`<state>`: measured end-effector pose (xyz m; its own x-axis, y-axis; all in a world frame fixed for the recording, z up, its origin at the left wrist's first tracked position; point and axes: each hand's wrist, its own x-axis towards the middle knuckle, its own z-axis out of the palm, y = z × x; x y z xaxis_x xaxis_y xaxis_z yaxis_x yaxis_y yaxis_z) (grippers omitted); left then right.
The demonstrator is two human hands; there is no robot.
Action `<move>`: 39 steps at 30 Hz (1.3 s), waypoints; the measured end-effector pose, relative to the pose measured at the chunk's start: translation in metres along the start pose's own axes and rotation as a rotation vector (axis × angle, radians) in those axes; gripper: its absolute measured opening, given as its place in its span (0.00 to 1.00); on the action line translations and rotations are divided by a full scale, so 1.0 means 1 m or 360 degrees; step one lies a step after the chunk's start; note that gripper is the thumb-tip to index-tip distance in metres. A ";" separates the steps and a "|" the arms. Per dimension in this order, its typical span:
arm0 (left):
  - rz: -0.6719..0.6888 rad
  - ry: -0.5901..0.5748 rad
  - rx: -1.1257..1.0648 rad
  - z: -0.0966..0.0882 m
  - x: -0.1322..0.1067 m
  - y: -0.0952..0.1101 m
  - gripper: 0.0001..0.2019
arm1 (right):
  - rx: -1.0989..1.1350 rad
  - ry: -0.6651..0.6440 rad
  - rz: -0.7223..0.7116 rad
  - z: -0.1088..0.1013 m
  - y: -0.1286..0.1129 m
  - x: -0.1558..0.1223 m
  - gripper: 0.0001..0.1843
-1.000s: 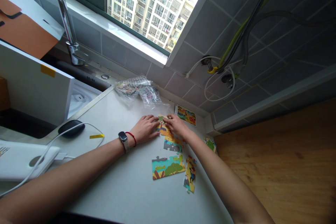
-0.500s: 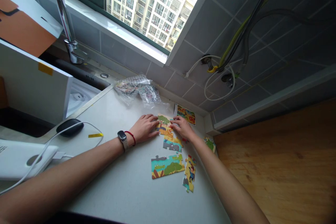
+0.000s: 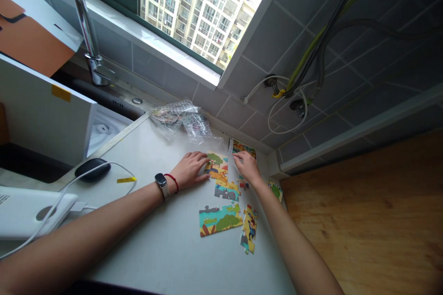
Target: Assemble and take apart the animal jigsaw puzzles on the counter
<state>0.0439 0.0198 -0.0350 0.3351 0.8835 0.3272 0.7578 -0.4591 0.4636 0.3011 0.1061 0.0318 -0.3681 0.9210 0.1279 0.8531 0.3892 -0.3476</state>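
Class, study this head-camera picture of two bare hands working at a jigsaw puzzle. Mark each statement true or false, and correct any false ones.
1. A black smartwatch and a red string bracelet sit just behind the left hand. True.
2. The right hand rests on the crinkled clear plastic bag. False: it is at the printed colourful picture card, and the crinkled clear plastic bag lies apart from both hands.
3. The left hand touches the jigsaw section showing a green tree. True.
4. The colourful jigsaw sections lie on pale wooden boards. False: the colourful jigsaw sections lie on the white countertop.
5. A curved chrome faucet stands before the window. True.
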 end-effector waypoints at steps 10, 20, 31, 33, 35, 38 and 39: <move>0.0008 0.0043 -0.0080 0.008 0.001 -0.006 0.25 | 0.0123 0.0951 0.0039 0.000 0.037 -0.204 0.13; -0.0043 0.0291 -0.0151 0.015 0.005 -0.016 0.24 | 0.0276 0.0930 0.0232 0.018 0.040 -0.258 0.14; -0.0098 0.0198 0.0119 0.001 0.003 0.003 0.24 | 0.0284 0.0814 0.0236 0.018 0.037 -0.258 0.17; -0.0091 0.0125 0.0218 -0.002 0.000 0.013 0.23 | 0.0317 0.0822 0.0250 0.016 0.034 -0.258 0.16; -0.0063 0.0046 0.0314 -0.007 -0.003 0.022 0.21 | 0.0348 0.0831 0.0257 0.015 0.032 -0.259 0.15; 0.0019 -0.0075 0.0436 -0.015 -0.003 0.036 0.19 | 0.0390 0.0854 0.0262 0.014 0.029 -0.260 0.13; 0.0044 -0.0112 0.0469 -0.017 -0.002 0.041 0.19 | 0.0402 0.0863 0.0265 0.014 0.029 -0.260 0.13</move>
<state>0.0642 -0.0023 -0.0025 0.3880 0.8800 0.2740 0.8742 -0.4456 0.1932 0.4164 -0.1227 -0.0249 0.0593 0.8733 0.4835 0.7445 0.2840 -0.6043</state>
